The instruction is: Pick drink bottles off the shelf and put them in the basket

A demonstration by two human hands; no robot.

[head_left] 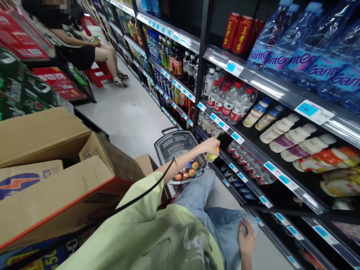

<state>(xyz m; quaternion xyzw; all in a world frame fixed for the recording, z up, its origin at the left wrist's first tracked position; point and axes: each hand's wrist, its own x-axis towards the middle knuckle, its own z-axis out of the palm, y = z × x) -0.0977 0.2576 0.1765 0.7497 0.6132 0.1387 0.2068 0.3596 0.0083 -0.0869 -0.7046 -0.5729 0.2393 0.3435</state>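
My left hand is closed round the top of a small bottle with an orange cap and yellowish contents. It is above the near right side of a dark grey shopping basket. Several capped bottles stand in the basket, their tops orange and blue. Part of the basket is covered by my left arm. My right hand rests on my jeans at the knee, its fingers loosely bent and apart, with nothing in them.
Drink shelves run along the right, with red-capped water bottles and white bottles. An open cardboard box stands close on my left. Farther up the aisle a person sits on a red stool.
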